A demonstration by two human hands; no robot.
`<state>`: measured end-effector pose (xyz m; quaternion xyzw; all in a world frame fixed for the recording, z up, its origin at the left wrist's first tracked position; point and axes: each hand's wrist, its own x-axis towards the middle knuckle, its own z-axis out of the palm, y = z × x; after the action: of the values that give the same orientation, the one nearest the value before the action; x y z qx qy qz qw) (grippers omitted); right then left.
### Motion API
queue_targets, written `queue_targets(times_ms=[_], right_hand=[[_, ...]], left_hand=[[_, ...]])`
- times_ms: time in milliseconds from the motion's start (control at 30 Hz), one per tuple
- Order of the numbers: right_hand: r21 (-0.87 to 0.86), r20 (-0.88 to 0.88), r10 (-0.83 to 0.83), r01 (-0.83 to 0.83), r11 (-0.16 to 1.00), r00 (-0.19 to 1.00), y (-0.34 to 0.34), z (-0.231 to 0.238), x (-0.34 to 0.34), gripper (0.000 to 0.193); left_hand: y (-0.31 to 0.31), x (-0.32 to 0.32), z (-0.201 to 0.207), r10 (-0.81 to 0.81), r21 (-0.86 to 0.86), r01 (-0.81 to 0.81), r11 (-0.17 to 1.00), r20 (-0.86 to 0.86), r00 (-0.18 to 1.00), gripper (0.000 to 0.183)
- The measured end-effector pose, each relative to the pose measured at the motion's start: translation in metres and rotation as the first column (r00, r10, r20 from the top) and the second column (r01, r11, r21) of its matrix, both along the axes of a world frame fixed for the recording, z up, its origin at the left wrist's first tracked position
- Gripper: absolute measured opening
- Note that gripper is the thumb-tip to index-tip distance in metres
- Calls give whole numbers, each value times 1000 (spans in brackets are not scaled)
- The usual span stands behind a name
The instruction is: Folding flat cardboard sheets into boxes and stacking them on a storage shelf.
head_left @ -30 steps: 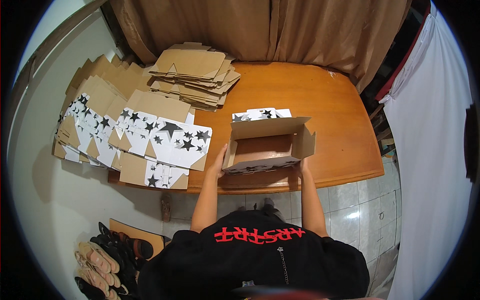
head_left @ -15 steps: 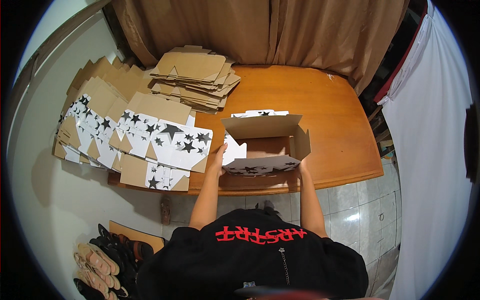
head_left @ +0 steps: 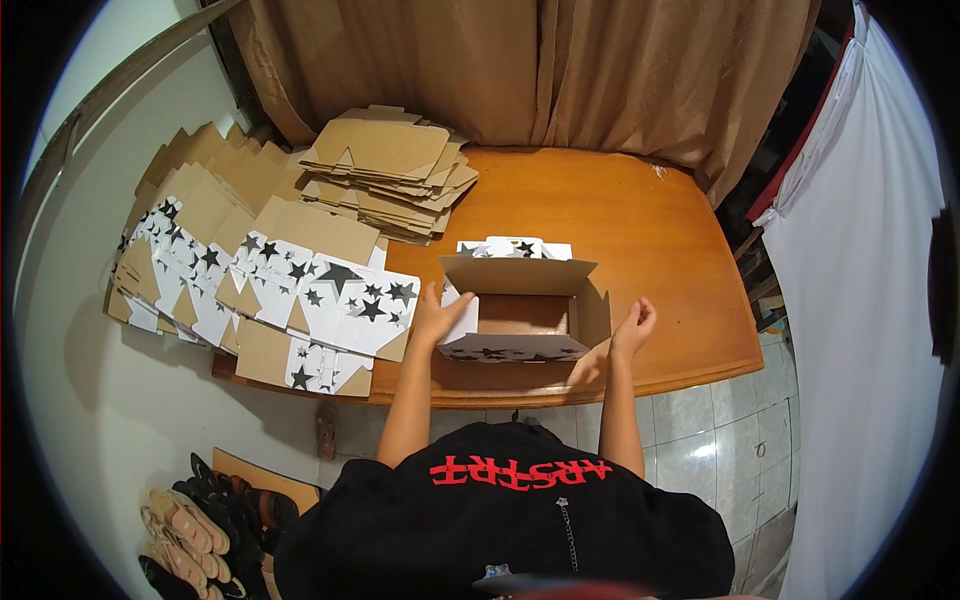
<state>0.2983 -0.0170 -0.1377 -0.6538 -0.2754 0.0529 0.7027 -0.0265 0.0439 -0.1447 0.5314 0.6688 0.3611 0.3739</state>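
Hands, two, both at one open cardboard box (head_left: 525, 315) near the front edge of the wooden table (head_left: 640, 230). Left hand (head_left: 437, 318): fingers spread and loosely open, resting against the box's left end, where a white side flap stands; it grips nothing firmly. Right hand (head_left: 634, 328): half open, fingers curled upward, just beside the box's right end; whether it touches the cardboard cannot be told. Items from left to right. One spread of flat box blanks (head_left: 175, 250), overlapping, white with black stars on one face and plain brown on the other, overhanging the table's left edge; the number of sheets cannot be counted. One further group of star-printed blanks (head_left: 335, 300), lying on the front-left corner, their nearest edge just beside the left hand. One stack of plain brown flat blanks (head_left: 390, 170), many sheets deep, at the back-left of the table, against the curtain (head_left: 520, 70). One box, as above: brown inside, star-printed outside, top open, back flap raised, standing square to the front edge at about the middle of the table. One star-printed flat piece (head_left: 510, 246), showing just behind the box's back flap. Below the table's left side, on the floor: several pairs of sandals (head_left: 195, 525), exact count unclear. Right of the table: one white cloth hanging (head_left: 860, 300).
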Motion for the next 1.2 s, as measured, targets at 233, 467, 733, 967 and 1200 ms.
queue_targets(times_ms=[233,467,733,967,1200], right_hand=[[88,313,520,-570,817,795,-14,99,-71,21],[-319,331,399,-296,900,855,17,35,-31,68],[-505,369,481,-262,822,796,24,10,-24,66],[-402,345,650,-519,754,677,19,-4,6,30],[-537,557,656,-382,752,509,3,5,3,32]], left_hand=[[-12,35,77,-374,-182,327,927,-445,814,84],[-5,-32,55,-39,40,45,998,-138,990,54],[-13,-14,23,-171,82,297,951,-664,728,47],[-22,3,37,-422,-165,388,907,-369,828,140],[-28,-2,26,-425,31,465,885,-353,833,134]])
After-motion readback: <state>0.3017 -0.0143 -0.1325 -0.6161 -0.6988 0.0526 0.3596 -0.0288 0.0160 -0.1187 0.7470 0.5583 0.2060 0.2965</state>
